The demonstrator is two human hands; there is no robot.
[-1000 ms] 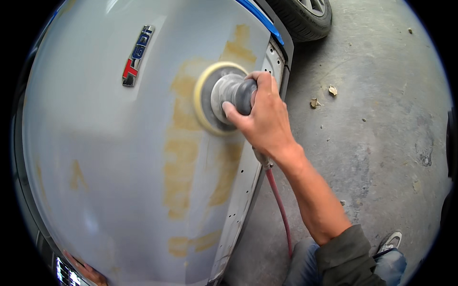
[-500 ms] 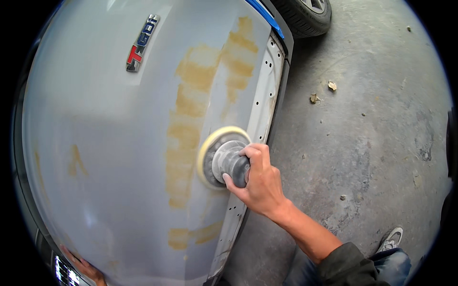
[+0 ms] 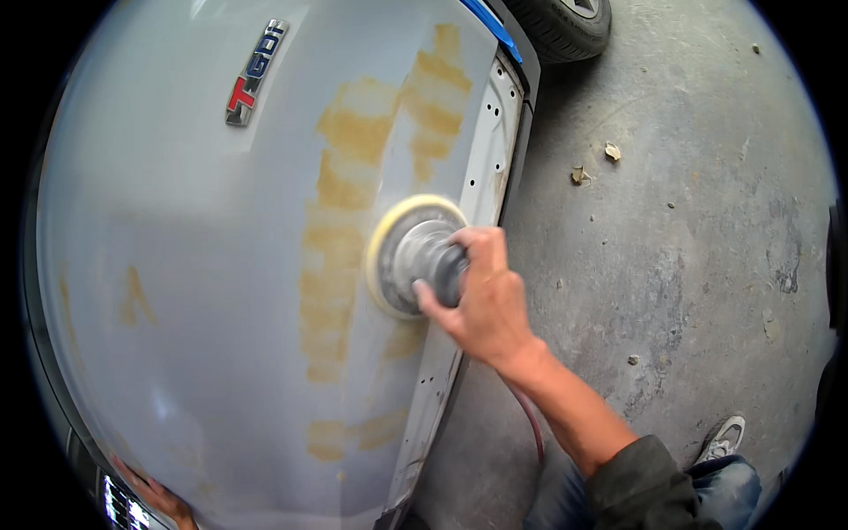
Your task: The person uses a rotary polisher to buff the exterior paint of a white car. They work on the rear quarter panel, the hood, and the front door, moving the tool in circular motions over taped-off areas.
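My right hand [image 3: 488,300] is wrapped round the grey body of a round orbital sander [image 3: 397,256]. The sander's disc, yellow at the rim, lies against a grey car body panel [image 3: 230,309], close to the panel's right edge. Patches of tan body filler [image 3: 331,256] run along the panel just left of the disc. At the lower left, my left hand [image 3: 157,497] rests on the panel's edge with fingers stretched out; its wrist is cut off by the picture's bottom.
A badge [image 3: 256,75] sits on the upper part of the panel. Beyond the perforated panel edge [image 3: 495,124] are blue tape [image 3: 495,31] and a car wheel [image 3: 565,31]. A reddish hose [image 3: 533,420] hangs below my forearm. Leaf bits [image 3: 612,152] lie on the concrete floor [image 3: 689,203].
My right hand and the sander have moved up along the panel's right edge, uncovering filler below the disc. The hose has come into sight. My left hand has stayed in place.
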